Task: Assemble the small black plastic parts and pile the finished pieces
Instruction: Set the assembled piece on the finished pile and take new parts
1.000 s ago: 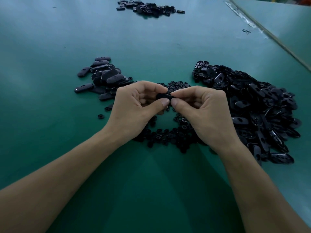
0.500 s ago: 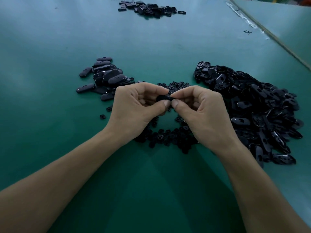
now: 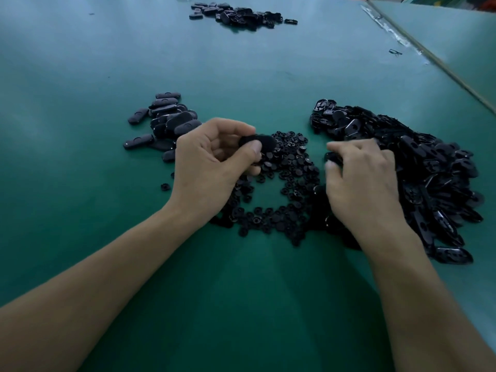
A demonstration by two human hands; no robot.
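Note:
My left hand (image 3: 212, 167) pinches a black oval piece (image 3: 259, 143) between thumb and fingers, just right of the pile of finished oval pieces (image 3: 166, 122). My right hand (image 3: 362, 178) has its fingers curled around a small black part (image 3: 332, 157) at the left edge of the big heap of oval shells (image 3: 418, 167). Between the hands lies a spread of small round black inserts (image 3: 284, 183) on the green table (image 3: 241, 76).
Another heap of black parts (image 3: 241, 14) lies far back at the table's middle. One stray part (image 3: 395, 51) sits near the table's right edge, which runs diagonally at top right. A single round insert (image 3: 165, 186) lies left of my left wrist.
The hands, joined on one piece before, have separated. My left hand keeps the piece and has moved left; my right hand has moved right to the shell heap.

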